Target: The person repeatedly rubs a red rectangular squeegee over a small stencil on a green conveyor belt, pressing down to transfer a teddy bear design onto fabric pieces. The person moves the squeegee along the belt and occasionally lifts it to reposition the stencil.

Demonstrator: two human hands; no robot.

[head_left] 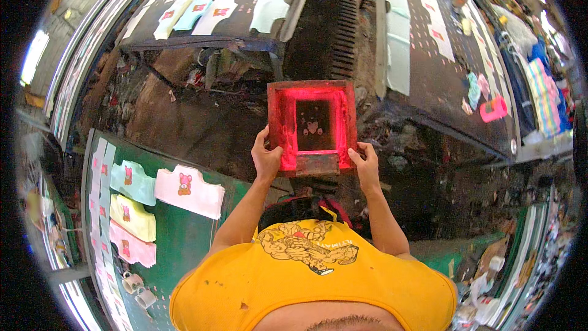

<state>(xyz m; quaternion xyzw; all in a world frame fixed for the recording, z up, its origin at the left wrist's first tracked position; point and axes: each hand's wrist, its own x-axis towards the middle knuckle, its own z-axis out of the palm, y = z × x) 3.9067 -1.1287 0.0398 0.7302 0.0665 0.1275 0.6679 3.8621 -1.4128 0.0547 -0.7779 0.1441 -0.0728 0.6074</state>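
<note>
In front of me I hold a square screen-printing frame (pixel 311 86) with red sides, bright pink ink round its inner edges and a dark mesh showing a small bear-like design. My left hand (pixel 266 156) grips its left side near the lower corner, thumb on the rim. My right hand (pixel 366 162) grips the right side at about the same height, fingers curled round it. A squeegee-like bar or block (pixel 315 165) lies along the frame's near end.
Long dark printing tables (pixel 416 79) run away at both sides, laid with pale fabric pieces. A pink container (pixel 493 108) sits on the right one. The green table (pixel 177 245) at lower left holds pink, yellow and mint pieces with bear prints (pixel 190 193), plus some cups (pixel 133 282).
</note>
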